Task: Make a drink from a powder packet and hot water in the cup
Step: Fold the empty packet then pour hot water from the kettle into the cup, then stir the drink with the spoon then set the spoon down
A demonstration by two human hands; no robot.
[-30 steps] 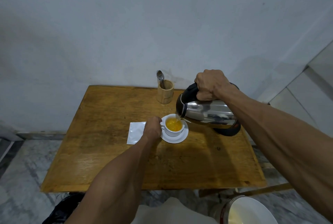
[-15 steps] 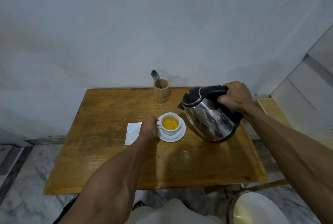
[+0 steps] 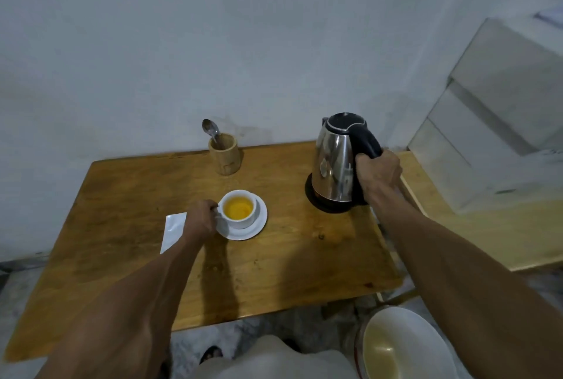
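Observation:
A white cup (image 3: 243, 219) holding orange liquid sits on a white saucer (image 3: 259, 226) in the middle of the wooden table (image 3: 122, 196). My left hand (image 3: 199, 220) grips the cup's handle on its left side. A steel kettle (image 3: 335, 162) with a black lid and handle stands upright on its black base (image 3: 320, 206) at the table's right. My right hand (image 3: 377, 173) is closed around the kettle's handle. A white packet (image 3: 172, 231) lies flat to the left of the cup, partly hidden by my left wrist.
A wooden holder (image 3: 225, 156) with a metal spoon (image 3: 210, 130) stands at the table's back edge near the wall. White stone steps (image 3: 493, 122) rise at the right. A pale bucket (image 3: 402, 348) sits on the floor at the lower right.
My right hand carried the kettle away from the cup to the right and set it upright on its base. My left hand stayed on the cup's handle.

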